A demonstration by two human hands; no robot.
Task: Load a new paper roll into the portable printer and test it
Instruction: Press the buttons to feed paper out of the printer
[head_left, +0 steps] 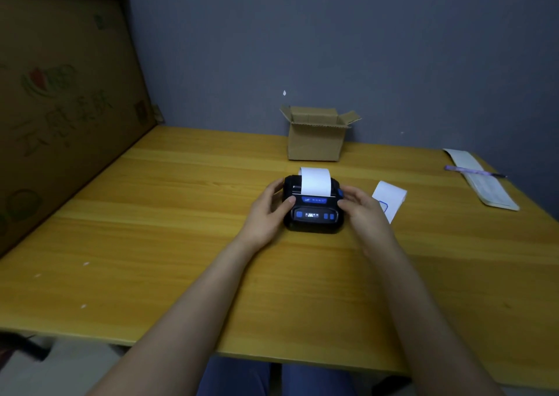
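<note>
Two bare forearms reach over the yellow wooden table point(181, 244). The left hand point(269, 211) and right hand point(360, 211) clasp the sides of the small black portable printer with blue buttons point(313, 214) at table centre. White paper strip point(314, 184) protrudes from its closed lid; the display is lit. Loading appears complete. The next move is probably pressing a button for a test print.

A loose white paper piece point(390, 200) lies just beside the right hand.
</note>
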